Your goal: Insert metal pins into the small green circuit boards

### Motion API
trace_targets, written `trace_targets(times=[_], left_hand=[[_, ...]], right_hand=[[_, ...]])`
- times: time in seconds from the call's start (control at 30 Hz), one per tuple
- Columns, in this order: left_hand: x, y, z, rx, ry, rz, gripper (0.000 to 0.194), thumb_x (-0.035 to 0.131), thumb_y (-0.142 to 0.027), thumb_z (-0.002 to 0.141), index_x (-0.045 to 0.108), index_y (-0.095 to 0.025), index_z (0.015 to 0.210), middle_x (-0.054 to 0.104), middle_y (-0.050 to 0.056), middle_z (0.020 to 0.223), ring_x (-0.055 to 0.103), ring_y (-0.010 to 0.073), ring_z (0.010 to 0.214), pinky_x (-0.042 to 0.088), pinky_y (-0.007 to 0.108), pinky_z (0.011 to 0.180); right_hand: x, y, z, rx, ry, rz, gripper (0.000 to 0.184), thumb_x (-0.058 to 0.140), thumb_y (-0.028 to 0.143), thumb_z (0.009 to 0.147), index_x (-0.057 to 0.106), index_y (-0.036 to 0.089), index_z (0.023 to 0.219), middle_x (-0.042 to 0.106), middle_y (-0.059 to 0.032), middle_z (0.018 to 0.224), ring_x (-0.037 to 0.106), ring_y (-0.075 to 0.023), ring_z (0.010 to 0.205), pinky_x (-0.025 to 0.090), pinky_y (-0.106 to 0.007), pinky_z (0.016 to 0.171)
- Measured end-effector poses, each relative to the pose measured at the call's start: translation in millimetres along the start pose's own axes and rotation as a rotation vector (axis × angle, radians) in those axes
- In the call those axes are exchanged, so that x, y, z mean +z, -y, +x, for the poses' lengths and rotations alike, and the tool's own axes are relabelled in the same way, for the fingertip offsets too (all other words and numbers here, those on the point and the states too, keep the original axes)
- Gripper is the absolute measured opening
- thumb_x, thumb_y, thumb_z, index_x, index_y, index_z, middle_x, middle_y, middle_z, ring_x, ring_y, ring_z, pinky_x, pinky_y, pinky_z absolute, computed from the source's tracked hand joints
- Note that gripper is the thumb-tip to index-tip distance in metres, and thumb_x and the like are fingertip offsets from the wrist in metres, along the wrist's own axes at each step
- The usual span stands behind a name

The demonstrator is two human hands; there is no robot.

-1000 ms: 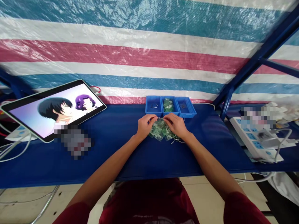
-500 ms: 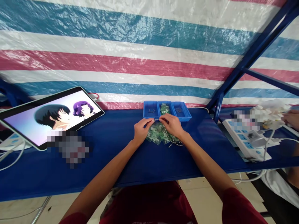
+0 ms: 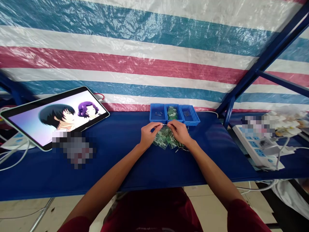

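Just in front of the three blue bins (image 3: pixel 174 113), both hands hover over a pile of small green parts (image 3: pixel 166 139) on the blue tabletop (image 3: pixel 125 161). The left hand (image 3: pixel 149 134) and right hand (image 3: pixel 180 132) each have their grip pinched on one end of a thin metal pin (image 3: pixel 164 124), held level above the pile.

Three blue bins (image 3: pixel 174 113), one tablet (image 3: pixel 54 116), one power strip (image 3: pixel 259 146), two hands (image 3: pixel 164 132).
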State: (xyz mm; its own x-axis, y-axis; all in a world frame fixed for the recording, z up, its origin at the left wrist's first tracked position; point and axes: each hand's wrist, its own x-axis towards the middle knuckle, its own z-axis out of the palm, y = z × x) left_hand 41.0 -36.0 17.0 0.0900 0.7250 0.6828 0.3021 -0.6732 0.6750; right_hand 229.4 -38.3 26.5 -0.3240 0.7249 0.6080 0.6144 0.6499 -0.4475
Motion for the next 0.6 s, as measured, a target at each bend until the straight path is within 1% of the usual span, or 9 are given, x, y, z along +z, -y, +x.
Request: trace_targets(times=[0.1, 0.23, 0.4, 0.5, 0.57, 0.6], left_hand=[[1.0, 0.3, -0.2, -0.026, -0.024, -0.041, 0.016, 0.065, -0.032, 0.087, 0.074, -0.019, 0.088, 0.074, 0.005, 0.085, 0.069, 0.017, 0.073, 0.055, 0.027, 0.071], [2.0, 0.1, -1.2, -0.124, -0.052, -0.138, 0.019, 0.065, -0.035, 0.086, 0.073, -0.017, 0.087, 0.074, 0.005, 0.084, 0.07, 0.0179, 0.072, 0.057, 0.029, 0.071], [2.0, -0.8, -3.0, -0.212, -0.071, -0.257, 0.022, 0.061, -0.038, 0.088, 0.064, -0.016, 0.09, 0.073, 0.008, 0.088, 0.071, 0.0182, 0.073, 0.057, 0.028, 0.067], [1.5, -0.8, -3.2, -0.196, -0.038, -0.223, 0.022, 0.057, -0.038, 0.091, 0.061, -0.016, 0.091, 0.073, 0.006, 0.083, 0.069, 0.0149, 0.066, 0.055, 0.026, 0.062], [0.9, -1.3, -2.4, -0.16, -0.015, -0.145, 0.023, 0.054, -0.037, 0.092, 0.064, -0.016, 0.093, 0.071, 0.004, 0.078, 0.064, 0.012, 0.059, 0.053, 0.024, 0.059], [0.6, -1.6, -1.8, -0.133, 0.0, -0.097, 0.024, 0.053, -0.037, 0.093, 0.066, -0.017, 0.095, 0.07, 0.004, 0.077, 0.062, 0.0115, 0.059, 0.052, 0.024, 0.059]], right_hand=[[-0.1, 0.4, 0.5, -0.004, -0.001, -0.009, 0.033, 0.036, 0.037, 0.101, 0.061, 0.019, 0.09, 0.065, -0.007, 0.082, 0.06, -0.0178, 0.072, 0.044, -0.028, 0.067], [3.2, 3.7, -0.7, -0.015, 0.009, -0.007, 0.034, 0.036, 0.037, 0.101, 0.062, 0.018, 0.09, 0.065, -0.0071, 0.08, 0.06, -0.0179, 0.071, 0.044, -0.028, 0.066], [4.3, 3.3, -2.0, 0.02, -0.03, -0.002, 0.038, 0.034, 0.039, 0.101, 0.064, 0.019, 0.094, 0.068, -0.0084, 0.084, 0.062, -0.0189, 0.075, 0.047, -0.03, 0.071], [2.7, 1.5, -1.1, 0.03, -0.057, 0.005, 0.038, 0.034, 0.039, 0.101, 0.064, 0.018, 0.094, 0.068, -0.0083, 0.083, 0.063, -0.0192, 0.076, 0.047, -0.03, 0.072], [2.1, 1.1, -0.6, 0.034, -0.064, 0.007, 0.037, 0.035, 0.039, 0.1, 0.065, 0.018, 0.093, 0.068, -0.008, 0.082, 0.063, -0.019, 0.076, 0.048, -0.03, 0.071], [2.0, 1.2, -0.5, 0.035, -0.067, 0.007, 0.037, 0.035, 0.039, 0.1, 0.065, 0.018, 0.093, 0.068, -0.0079, 0.082, 0.063, -0.0189, 0.076, 0.048, -0.03, 0.071]])
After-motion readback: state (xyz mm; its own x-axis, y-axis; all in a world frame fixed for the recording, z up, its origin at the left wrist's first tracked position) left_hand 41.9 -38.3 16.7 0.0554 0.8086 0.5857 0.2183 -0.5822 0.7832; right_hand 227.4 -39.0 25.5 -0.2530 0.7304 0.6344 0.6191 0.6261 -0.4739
